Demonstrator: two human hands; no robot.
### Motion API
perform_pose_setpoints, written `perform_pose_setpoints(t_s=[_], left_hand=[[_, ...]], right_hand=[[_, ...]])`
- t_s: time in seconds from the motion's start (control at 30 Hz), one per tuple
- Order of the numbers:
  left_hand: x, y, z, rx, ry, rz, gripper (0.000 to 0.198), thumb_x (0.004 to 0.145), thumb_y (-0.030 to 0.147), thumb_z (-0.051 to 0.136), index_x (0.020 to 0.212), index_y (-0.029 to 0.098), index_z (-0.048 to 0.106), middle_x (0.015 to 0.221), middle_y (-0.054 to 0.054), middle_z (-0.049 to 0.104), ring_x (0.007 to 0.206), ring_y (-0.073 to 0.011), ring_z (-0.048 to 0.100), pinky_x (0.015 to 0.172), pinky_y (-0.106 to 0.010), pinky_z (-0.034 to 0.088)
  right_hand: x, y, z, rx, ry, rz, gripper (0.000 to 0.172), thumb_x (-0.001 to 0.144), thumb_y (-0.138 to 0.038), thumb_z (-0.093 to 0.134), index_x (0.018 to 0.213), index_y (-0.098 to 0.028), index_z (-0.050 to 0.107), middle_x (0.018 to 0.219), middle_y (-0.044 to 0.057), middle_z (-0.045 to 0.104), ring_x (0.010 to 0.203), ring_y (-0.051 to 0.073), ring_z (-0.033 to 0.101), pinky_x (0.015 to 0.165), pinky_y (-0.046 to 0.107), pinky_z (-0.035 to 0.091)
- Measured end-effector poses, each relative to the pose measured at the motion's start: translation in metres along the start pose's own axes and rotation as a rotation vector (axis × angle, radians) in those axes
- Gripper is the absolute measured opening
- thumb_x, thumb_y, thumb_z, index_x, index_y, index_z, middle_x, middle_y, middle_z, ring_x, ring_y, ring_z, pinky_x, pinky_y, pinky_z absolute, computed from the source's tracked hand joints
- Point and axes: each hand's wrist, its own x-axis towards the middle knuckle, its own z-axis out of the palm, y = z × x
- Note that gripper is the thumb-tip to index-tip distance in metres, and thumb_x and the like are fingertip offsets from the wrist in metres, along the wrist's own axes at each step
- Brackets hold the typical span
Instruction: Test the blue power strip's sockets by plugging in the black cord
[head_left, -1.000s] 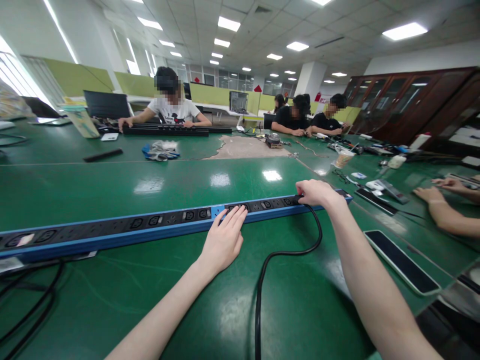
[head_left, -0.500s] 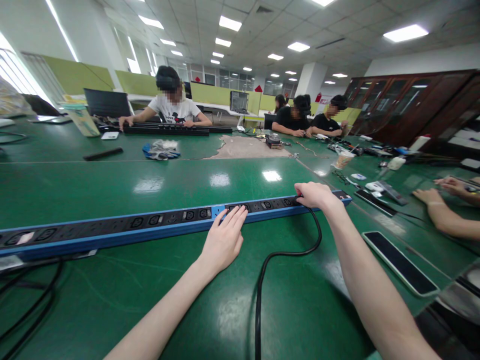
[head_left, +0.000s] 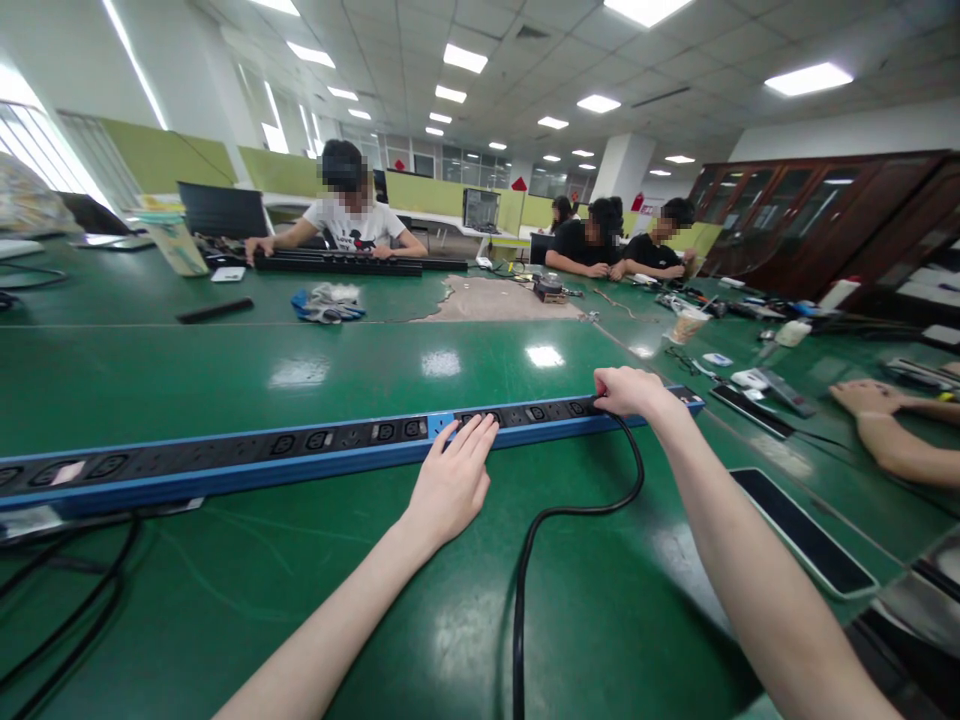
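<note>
A long blue power strip (head_left: pixel 300 455) with a black face full of sockets lies across the green table. Flat on its middle, just right of a blue socket section, rests my left hand (head_left: pixel 452 475), fingers stretched out. Near the strip's right end my right hand (head_left: pixel 628 390) is closed on the plug of a black power cord, pressed against the sockets. The plug is mostly hidden under the fingers, so how deep it sits cannot be seen. From there the black cord (head_left: pixel 531 535) curves down towards me.
A phone (head_left: pixel 802 530) lies right of my right forearm. Black cables (head_left: pixel 112 600) lie at lower left. Gloves (head_left: pixel 328 302), a black bar (head_left: pixel 216 311) and a cup (head_left: pixel 688 322) stand farther back. Co-workers sit across the table; another person's hands (head_left: pixel 866 398) are at right.
My hands keep their places on the strip and plug. The view has shifted slightly. The other person's hands at the right have come together and lowered onto the table.
</note>
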Motion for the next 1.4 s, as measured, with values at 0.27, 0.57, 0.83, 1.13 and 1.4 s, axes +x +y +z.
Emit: perform_pose_setpoints(t_s=[0.27,0.57,0.83,1.13,1.4], left_hand=[[0.000,0.000,-0.002,-0.023,0.032,0.006,0.072,0.095,0.014,0.051,0.166,0.021,0.041,0.171,-0.008,0.042,0.158,-0.0250,0.040,0.133,-0.051,0.029],[0.001,0.000,-0.003,-0.006,0.009,-0.007,0.068,0.097,0.015,0.050,0.165,0.020,0.042,0.171,-0.007,0.041,0.159,-0.0232,0.039,0.133,-0.048,0.028],[0.003,0.000,-0.001,-0.005,-0.007,-0.009,0.068,0.098,0.015,0.048,0.165,0.020,0.041,0.172,-0.006,0.040,0.159,-0.0232,0.038,0.134,-0.049,0.026],[0.004,0.000,0.000,0.008,-0.007,-0.001,0.068,0.098,0.015,0.048,0.165,0.020,0.042,0.172,-0.005,0.039,0.159,-0.0236,0.038,0.134,-0.049,0.026],[0.003,-0.001,0.002,0.016,0.011,0.016,0.069,0.097,0.015,0.050,0.165,0.022,0.042,0.171,-0.006,0.042,0.158,-0.0240,0.040,0.134,-0.049,0.028]], right_hand=[[0.000,0.007,0.006,0.056,0.048,0.020,0.030,0.091,-0.046,0.066,0.112,-0.025,0.071,0.113,0.012,0.078,0.102,0.031,0.074,0.084,0.040,0.055],[0.029,0.037,0.011,0.416,-0.289,0.058,0.041,0.087,-0.063,0.071,0.091,-0.022,0.068,0.079,0.007,0.077,0.070,0.022,0.074,0.064,0.030,0.056],[0.012,0.031,-0.009,0.375,-0.041,-0.081,0.040,0.089,-0.059,0.066,0.076,-0.021,0.069,0.078,0.006,0.075,0.079,0.023,0.070,0.069,0.028,0.051],[0.005,0.076,-0.007,0.777,0.156,0.014,0.033,0.083,-0.043,0.076,0.105,-0.021,0.066,0.067,0.001,0.071,0.054,0.017,0.066,0.052,0.024,0.050],[0.012,0.098,0.015,1.015,0.165,0.162,0.026,0.082,-0.039,0.080,0.091,-0.015,0.073,0.061,0.005,0.070,0.053,0.017,0.067,0.046,0.021,0.049]])
